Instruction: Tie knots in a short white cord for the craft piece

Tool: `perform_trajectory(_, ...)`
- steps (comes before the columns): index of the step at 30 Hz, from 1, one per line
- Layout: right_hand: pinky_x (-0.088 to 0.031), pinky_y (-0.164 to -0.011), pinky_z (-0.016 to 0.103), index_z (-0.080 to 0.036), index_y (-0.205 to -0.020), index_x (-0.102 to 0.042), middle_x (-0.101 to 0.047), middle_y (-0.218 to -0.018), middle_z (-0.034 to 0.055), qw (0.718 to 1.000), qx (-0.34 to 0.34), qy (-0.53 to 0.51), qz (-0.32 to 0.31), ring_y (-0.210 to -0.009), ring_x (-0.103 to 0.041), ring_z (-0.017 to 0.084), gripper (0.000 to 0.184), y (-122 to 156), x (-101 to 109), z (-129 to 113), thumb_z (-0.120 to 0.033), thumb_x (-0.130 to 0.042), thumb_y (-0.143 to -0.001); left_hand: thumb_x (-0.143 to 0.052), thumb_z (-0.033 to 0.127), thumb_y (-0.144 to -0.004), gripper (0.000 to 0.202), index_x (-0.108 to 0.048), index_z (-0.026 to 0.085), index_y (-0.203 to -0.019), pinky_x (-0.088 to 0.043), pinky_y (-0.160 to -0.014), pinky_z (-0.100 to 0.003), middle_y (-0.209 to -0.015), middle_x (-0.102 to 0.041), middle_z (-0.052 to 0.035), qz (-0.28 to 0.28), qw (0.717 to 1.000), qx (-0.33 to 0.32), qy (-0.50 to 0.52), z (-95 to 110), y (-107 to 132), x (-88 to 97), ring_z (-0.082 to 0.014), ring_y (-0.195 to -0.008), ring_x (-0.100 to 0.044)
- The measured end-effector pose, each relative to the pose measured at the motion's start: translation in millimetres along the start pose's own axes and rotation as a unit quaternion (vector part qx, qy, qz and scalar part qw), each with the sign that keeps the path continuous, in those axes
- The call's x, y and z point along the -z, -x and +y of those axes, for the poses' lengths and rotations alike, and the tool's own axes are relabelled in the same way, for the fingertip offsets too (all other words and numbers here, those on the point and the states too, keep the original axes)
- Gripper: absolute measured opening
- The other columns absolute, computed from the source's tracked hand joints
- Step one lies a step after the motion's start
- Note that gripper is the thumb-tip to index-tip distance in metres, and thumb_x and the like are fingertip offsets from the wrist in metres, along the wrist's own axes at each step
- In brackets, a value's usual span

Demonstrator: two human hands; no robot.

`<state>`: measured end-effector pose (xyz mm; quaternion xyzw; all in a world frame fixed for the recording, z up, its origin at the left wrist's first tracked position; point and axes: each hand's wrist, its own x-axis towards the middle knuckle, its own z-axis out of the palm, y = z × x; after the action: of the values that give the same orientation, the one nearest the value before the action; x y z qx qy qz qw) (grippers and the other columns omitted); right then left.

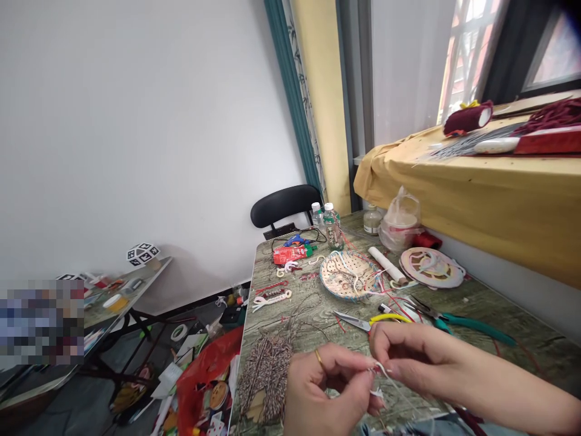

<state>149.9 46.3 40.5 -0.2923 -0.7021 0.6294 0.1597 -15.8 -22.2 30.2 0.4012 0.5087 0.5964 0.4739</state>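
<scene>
Low over the table's near edge, my left hand (327,387), with a ring on one finger, pinches a small piece of white cord (384,368) between thumb and forefinger. My right hand (408,354) grips the same cord close by, its thumb and fingers pressed together. A reddish bit shows at the left fingertips, too small to name. Just beyond the hands lie scissors (353,321) with yellow handles, and green-handled pliers (476,327). Left of my left hand is a bundle of brown speckled yarn (267,375).
A round woven basket (333,287) with cords sits mid-table, beside a white roll (385,264) and a round pink-and-white piece (431,266). Bottles (333,227), a red tube (290,254) and a black chair (285,206) are farther back. A yellow-draped ledge (476,200) overhangs the right side.
</scene>
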Motion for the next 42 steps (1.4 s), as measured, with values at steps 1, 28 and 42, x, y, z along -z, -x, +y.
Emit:
perform_trajectory(1,-0.030,-0.045,0.015,-0.020,-0.081,-0.051,-0.047,-0.057,-0.0073,0.999,-0.014,-0.036,-0.014,-0.050,-0.038,0.007,0.016,1,0,0,-0.031,-0.048,-0.093,-0.073,0.006,-0.058,0.012,-0.072,0.018,-0.059,-0.049,-0.040,-0.013,-0.045,-0.069,0.0019,0.004,1.000,0.002,0.001,1,0,-0.7,-0.0122,-0.039,-0.066)
perform_trajectory(28,-0.039,-0.052,0.023,-0.022,-0.073,-0.053,-0.061,-0.063,-0.0019,0.881,0.208,0.348,0.245,-0.055,-0.056,0.013,0.022,-9,-30,0,-0.018,-0.043,-0.092,-0.073,0.029,-0.073,0.021,-0.053,0.020,-0.073,-0.051,-0.054,-0.022,-0.054,-0.072,-0.0014,0.017,0.995,-0.024,-0.099,-14,-4,1.5,-0.0166,-0.051,-0.068)
perform_trajectory(42,-0.044,-0.049,0.024,-0.024,-0.084,-0.056,-0.064,-0.058,-0.0010,0.931,0.107,0.209,0.281,-0.056,-0.061,0.017,0.021,-10,-46,29,-0.031,-0.040,-0.094,-0.080,0.044,-0.064,0.037,-0.052,0.020,-0.068,-0.053,-0.053,-0.019,-0.050,-0.068,0.0016,0.090,0.994,-0.017,0.065,-14,-3,-16.7,-0.0140,-0.048,-0.066)
